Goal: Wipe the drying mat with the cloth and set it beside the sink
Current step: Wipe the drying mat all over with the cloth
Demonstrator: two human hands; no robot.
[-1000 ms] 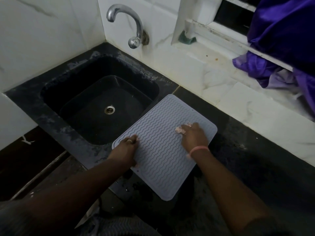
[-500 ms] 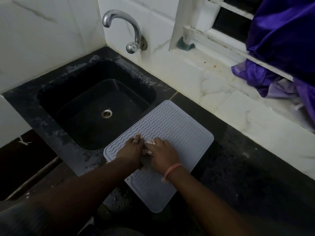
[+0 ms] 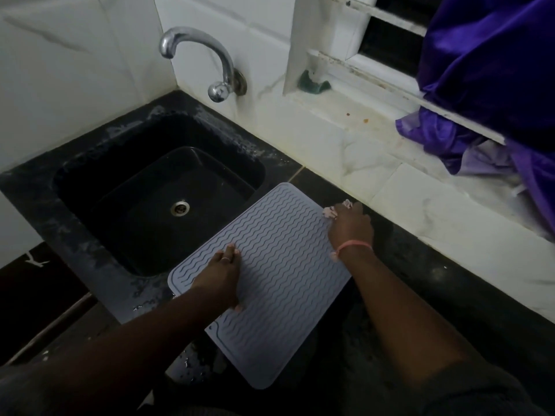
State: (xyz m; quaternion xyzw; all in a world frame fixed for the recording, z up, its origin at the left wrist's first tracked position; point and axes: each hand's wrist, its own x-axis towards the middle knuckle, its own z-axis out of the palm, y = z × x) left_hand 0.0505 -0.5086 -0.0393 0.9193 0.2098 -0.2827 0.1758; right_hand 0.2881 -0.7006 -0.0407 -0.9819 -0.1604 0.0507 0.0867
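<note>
Where the dark counter (image 3: pixel 420 283) meets the sink (image 3: pixel 90 256), one drying mat (image 3: pixel 279 265) lies flat, just to the right of the basin. It is a soft-looking grey rectangle with round corners and rows of wavy ridges all over. Its near end hangs past the counter's front edge.

One small cloth (image 3: pixel 335 209) sits at the mat's far right corner. It is pale pink and crumpled. The right hand (image 3: pixel 350 228) covers most of it, palm down, with the fingers bent over the cloth and pressing it down at the mat's edge. A pink band is on that wrist.

The left hand (image 3: pixel 220 279) lies flat on the mat near its left edge. Its fingers are straight and close together, and the thumb points away to the side. One finger has a thin ring.

Both arms reach forward from the bottom of the view.

The one sink is black, deep and square-shaped, with a round shiny drain (image 3: pixel 180 208). One curved shiny tap (image 3: pixel 210 67) sticks out of the white tiled wall above it. A purple cloth (image 3: pixel 486 73) that looks smooth and shiny hangs by the window sill at the far right.
</note>
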